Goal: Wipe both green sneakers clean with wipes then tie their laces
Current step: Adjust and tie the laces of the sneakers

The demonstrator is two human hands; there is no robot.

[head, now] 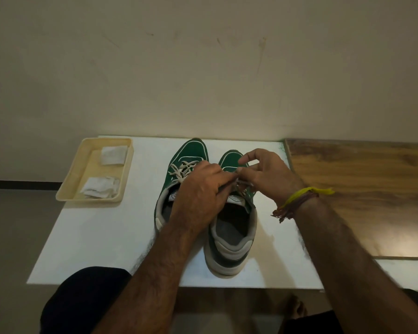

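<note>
Head view puts both green sneakers side by side on the white board point(106, 237), toes away from me. My left hand point(200, 189) and right hand point(263, 174) meet over the right sneaker point(229, 239), fingers curled and pinching its laces point(243, 183) just above the tongue — I can't make out exactly which strand sits in which hand, since the knuckles cover the crossing. The left sneaker point(191, 150) has white laces crossed and lying loose-looking (whether it is knotted I cannot tell). Two used wipes point(101, 188) lie in the cream tray point(70, 179) to the left, so I judge wiping is done and tying is under way. To do this well I'd keep even tension on both strands, draw the first crossing down snug against the eyelets, and hold it pinned with one fingertip while forming the loop — slack here makes a sloppy bow.
</note>
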